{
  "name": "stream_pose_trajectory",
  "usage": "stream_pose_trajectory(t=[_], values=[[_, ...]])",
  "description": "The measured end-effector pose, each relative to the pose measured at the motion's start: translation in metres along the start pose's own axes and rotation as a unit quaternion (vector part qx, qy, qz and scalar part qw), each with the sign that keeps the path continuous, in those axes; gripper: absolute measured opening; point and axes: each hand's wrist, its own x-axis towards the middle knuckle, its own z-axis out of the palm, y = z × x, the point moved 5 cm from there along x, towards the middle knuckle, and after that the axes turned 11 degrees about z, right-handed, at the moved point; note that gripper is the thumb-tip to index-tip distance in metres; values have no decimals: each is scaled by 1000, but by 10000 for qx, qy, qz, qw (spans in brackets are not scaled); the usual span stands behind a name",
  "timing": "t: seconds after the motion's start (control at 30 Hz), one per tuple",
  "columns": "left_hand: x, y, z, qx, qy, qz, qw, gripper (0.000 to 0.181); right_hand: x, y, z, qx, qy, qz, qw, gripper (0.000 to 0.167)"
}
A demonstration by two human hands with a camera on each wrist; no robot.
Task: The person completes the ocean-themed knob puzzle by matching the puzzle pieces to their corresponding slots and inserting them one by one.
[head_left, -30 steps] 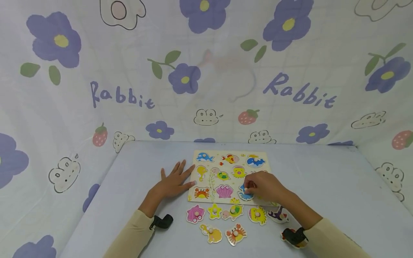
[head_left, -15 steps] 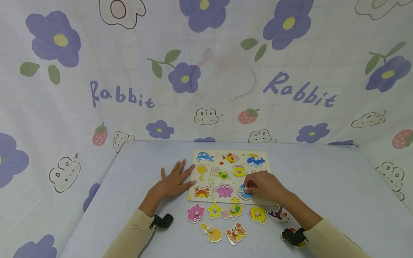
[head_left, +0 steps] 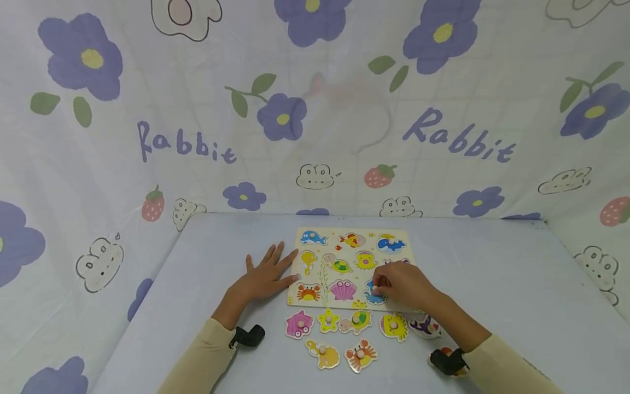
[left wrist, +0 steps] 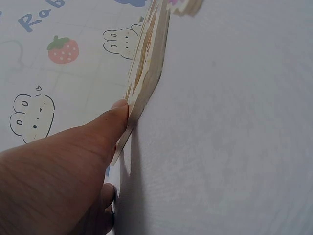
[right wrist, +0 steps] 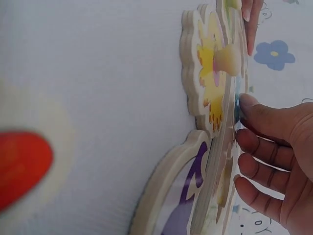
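Observation:
My right hand (head_left: 406, 283) pinches the small knob of a blue puzzle piece (head_left: 375, 299) at the lower right of the wooden sea-animal peg puzzle board (head_left: 332, 243). The piece lies at its recess; its right part is hidden behind the fingers. My left hand (head_left: 266, 280) lies spread against the board's left edge, fingers straight, thumb on the lower-left side. In the left wrist view that thumb (left wrist: 115, 117) touches the board's rim. The right wrist view has the right thumb and index finger at the blue piece, the other fingers loosely bent over the board.
Below the board lie knobbed pieces: pink shell (head_left: 299, 324), yellow starfish (head_left: 328, 320), turtle (head_left: 355, 323), yellow octopus (head_left: 394, 326), purple piece (head_left: 425, 326), seahorse (head_left: 327, 358) and crab (head_left: 361, 358). Another piece is partly hidden under the right wrist camera (head_left: 447, 362). A patterned curtain (head_left: 344, 126) hangs behind.
The blue piece has shifted very slightly under the right fingers and its pale edge shows less. The left hand and the loose pieces stay where they were.

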Motion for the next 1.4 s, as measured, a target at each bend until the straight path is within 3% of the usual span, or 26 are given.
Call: stream_pose_trajectory(t=[0.4,0.73,1.1,1.4], values=[[2,-5,6,40,-40,-41,10000,73,-8,-1,-3,8,90,-23,10000,11],[2,-5,5,97,-65,-27,9999,73,-27,-2,-19,74,346,-102,9993,14],[3,-5,7,137,-85,-45,9999,73,-59,3,-18,147,251,-55,9996,15],[4,-9,10,122,-71,-66,9999,74,-68,9,-6,215,10,176,9996,13]])
